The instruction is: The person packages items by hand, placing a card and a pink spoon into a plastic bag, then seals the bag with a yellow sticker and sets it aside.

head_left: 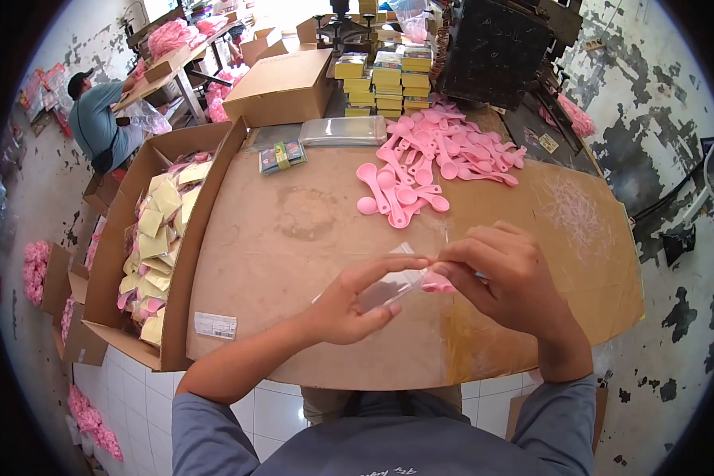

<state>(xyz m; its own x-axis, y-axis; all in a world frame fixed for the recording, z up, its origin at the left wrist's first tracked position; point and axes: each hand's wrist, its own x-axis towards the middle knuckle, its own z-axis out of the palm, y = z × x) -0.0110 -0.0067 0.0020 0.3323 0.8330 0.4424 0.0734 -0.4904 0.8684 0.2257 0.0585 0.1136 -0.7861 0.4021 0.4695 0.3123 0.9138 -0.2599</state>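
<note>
My left hand [357, 301] holds a small clear plastic bag [393, 287] between its thumb and fingers, over the near middle of the table. My right hand [496, 274] is closed in a pinch at the bag's edge, its fingertips meeting those of my left hand. A pink piece [439, 282], like the pink spoons, shows just below the right fingertips, mostly hidden by that hand. Farther off on the cardboard-covered table [317, 270] lies a heap of pink measuring spoons [424, 151].
Left stands a long carton [178, 317] of filled packets [159, 214]. A banded card stack [282, 157], clear plastic sleeves [343, 132], stacked cards [389, 79] and a closed box [282, 83] are at the back. Plastic strips [571, 210] lie right. A person [103, 119] sits far left.
</note>
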